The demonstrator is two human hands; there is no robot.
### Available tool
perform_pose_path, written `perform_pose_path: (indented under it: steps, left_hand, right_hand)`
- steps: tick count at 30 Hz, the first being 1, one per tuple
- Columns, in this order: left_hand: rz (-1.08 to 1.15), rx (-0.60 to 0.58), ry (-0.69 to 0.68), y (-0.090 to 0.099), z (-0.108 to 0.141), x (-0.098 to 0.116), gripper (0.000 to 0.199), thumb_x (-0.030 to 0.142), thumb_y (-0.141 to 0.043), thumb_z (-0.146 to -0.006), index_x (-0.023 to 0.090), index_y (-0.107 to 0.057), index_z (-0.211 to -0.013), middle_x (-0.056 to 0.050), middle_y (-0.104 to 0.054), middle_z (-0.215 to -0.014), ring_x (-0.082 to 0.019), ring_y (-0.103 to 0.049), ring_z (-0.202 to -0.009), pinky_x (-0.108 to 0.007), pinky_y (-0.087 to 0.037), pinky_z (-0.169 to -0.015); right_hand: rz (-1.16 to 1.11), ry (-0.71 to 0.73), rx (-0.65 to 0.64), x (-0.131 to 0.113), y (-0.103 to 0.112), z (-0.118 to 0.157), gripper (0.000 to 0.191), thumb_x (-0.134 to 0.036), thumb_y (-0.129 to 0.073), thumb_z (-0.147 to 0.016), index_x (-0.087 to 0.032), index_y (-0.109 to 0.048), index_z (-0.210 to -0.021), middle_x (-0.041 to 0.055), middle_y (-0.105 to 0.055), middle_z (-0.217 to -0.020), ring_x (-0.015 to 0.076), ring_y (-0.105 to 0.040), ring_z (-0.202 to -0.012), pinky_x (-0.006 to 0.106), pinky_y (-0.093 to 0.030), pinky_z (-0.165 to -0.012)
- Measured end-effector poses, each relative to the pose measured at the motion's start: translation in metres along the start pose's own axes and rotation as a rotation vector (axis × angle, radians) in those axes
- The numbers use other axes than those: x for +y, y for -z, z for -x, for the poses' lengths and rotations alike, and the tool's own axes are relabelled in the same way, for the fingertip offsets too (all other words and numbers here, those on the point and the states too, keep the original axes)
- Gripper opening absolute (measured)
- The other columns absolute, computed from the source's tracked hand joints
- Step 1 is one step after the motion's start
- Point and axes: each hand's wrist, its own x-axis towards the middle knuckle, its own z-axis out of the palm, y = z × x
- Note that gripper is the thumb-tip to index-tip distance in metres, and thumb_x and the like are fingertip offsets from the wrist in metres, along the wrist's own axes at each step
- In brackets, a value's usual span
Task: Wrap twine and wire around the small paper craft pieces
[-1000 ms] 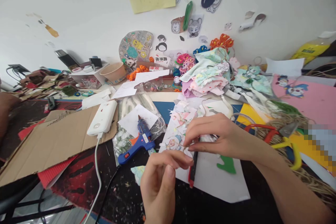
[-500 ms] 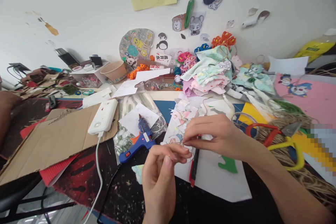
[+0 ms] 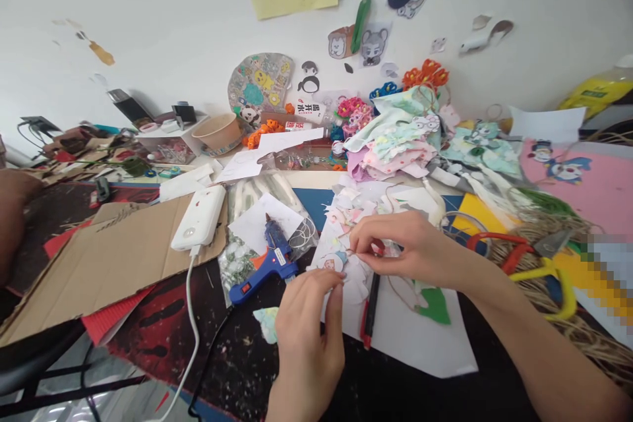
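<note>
My left hand (image 3: 310,330) is closed, thumb against fingers, at the lower edge of a small paper cutout with a cartoon figure (image 3: 330,264). To its upper right, my right hand (image 3: 395,244) pinches a thin brown string (image 3: 349,252) between thumb and fingertips. Part of that string trails below my right hand towards a green piece (image 3: 436,305). Beneath both hands lies a white sheet (image 3: 420,349) with paper scraps (image 3: 346,204) on it. A red and black pen (image 3: 369,313) rests on the sheet.
A blue glue gun (image 3: 270,264) lies left of my hands, beside a white power bank (image 3: 199,219) on cardboard (image 3: 133,257). Red-handled scissors (image 3: 509,250) and twine (image 3: 588,343) are at right. Another person's arm (image 3: 14,217) shows at far left.
My left hand has turned and its fingers have closed at the cutout. My right hand has shifted slightly, and the string in its pinch now shows. The view has moved a little.
</note>
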Motion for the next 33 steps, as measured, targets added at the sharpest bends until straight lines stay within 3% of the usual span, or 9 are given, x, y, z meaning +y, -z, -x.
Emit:
perform_pose_path:
  steps: [3,6,10,14,19,21,25,28,33]
  left_hand:
    - [-0.167,-0.226,-0.094,0.000,-0.003,-0.014,0.022,0.007,-0.055,-0.090,0.023,-0.066,-0.101,-0.007,-0.074,-0.109,-0.025,-0.066,-0.103,-0.038,-0.045,-0.091]
    - [-0.209,-0.352,-0.106,-0.002,-0.006,-0.023,0.022,0.008,-0.048,-0.094,0.021,-0.064,-0.100,-0.009,-0.074,-0.109,-0.027,-0.066,-0.107,-0.040,-0.045,-0.091]
    - [-0.165,-0.453,-0.083,0.000,-0.011,-0.026,0.023,0.009,-0.045,-0.095,0.021,-0.064,-0.099,-0.011,-0.072,-0.107,-0.026,-0.065,-0.105,-0.038,-0.047,-0.089]
    - [-0.131,-0.495,-0.148,0.005,-0.016,-0.024,0.021,0.009,-0.045,-0.095,0.020,-0.064,-0.099,-0.010,-0.072,-0.099,-0.025,-0.066,-0.102,-0.036,-0.050,-0.087]
    - [-0.185,-0.588,-0.157,0.006,-0.019,-0.018,0.022,0.011,-0.041,-0.098,0.018,-0.063,-0.100,-0.010,-0.070,-0.094,-0.025,-0.067,-0.098,-0.036,-0.052,-0.084]
    - [-0.210,-0.575,-0.159,0.005,-0.019,-0.016,0.021,0.012,-0.043,-0.098,0.018,-0.062,-0.100,-0.009,-0.071,-0.098,-0.024,-0.067,-0.099,-0.036,-0.051,-0.085]
    - [-0.375,-0.418,-0.196,0.002,-0.021,-0.017,0.015,0.015,-0.049,-0.097,0.020,-0.063,-0.097,-0.007,-0.072,-0.110,-0.024,-0.065,-0.106,-0.040,-0.047,-0.090]
    - [-0.567,-0.436,-0.193,0.000,-0.022,-0.020,0.015,0.019,-0.052,-0.097,0.021,-0.066,-0.091,-0.007,-0.070,-0.120,-0.029,-0.059,-0.120,-0.045,-0.045,-0.095]
    - [-0.596,-0.438,-0.182,-0.004,-0.018,-0.020,0.016,0.013,-0.055,-0.094,0.023,-0.067,-0.091,-0.002,-0.073,-0.114,-0.025,-0.063,-0.112,-0.046,-0.041,-0.094]
  right_hand:
    - [0.023,-0.057,-0.004,0.004,0.000,0.000,0.014,-0.006,-0.059,-0.082,-0.020,-0.060,-0.077,-0.0010,-0.065,-0.076,0.0110,-0.052,-0.066,0.024,-0.043,-0.063]
    - [0.016,-0.112,-0.020,0.011,0.000,-0.001,0.016,-0.004,-0.059,-0.077,-0.019,-0.057,-0.072,-0.0017,-0.065,-0.074,0.0102,-0.053,-0.065,0.023,-0.042,-0.061]
    - [0.000,-0.144,-0.022,0.023,-0.001,0.003,0.018,-0.004,-0.060,-0.073,-0.018,-0.053,-0.064,-0.0011,-0.068,-0.076,0.0111,-0.059,-0.068,0.024,-0.044,-0.063]
    - [-0.073,-0.239,-0.032,0.028,-0.001,0.009,0.016,-0.007,-0.061,-0.073,-0.018,-0.054,-0.064,0.0008,-0.071,-0.078,0.0138,-0.064,-0.074,0.026,-0.048,-0.066]
    - [-0.118,-0.336,-0.083,0.029,-0.005,0.012,0.008,-0.009,-0.061,-0.073,-0.018,-0.061,-0.072,-0.0003,-0.068,-0.073,0.0120,-0.058,-0.065,0.025,-0.044,-0.060]
    - [-0.154,-0.354,-0.082,0.031,-0.007,0.013,0.010,-0.011,-0.062,-0.075,-0.018,-0.063,-0.081,-0.0006,-0.068,-0.075,0.0113,-0.058,-0.063,0.025,-0.044,-0.059]
    - [-0.201,-0.378,-0.033,0.037,-0.007,0.015,0.023,-0.018,-0.065,-0.080,-0.021,-0.064,-0.103,0.0023,-0.073,-0.086,0.0155,-0.067,-0.076,0.027,-0.049,-0.066]
    - [-0.198,-0.392,0.005,0.037,-0.006,0.015,0.033,-0.019,-0.066,-0.082,-0.024,-0.063,-0.114,0.0016,-0.075,-0.086,0.0164,-0.069,-0.078,0.029,-0.051,-0.070]
    - [-0.293,-0.429,0.047,0.041,-0.011,0.016,0.029,-0.022,-0.069,-0.081,-0.022,-0.068,-0.110,0.0027,-0.076,-0.087,0.0167,-0.071,-0.075,0.028,-0.053,-0.065]
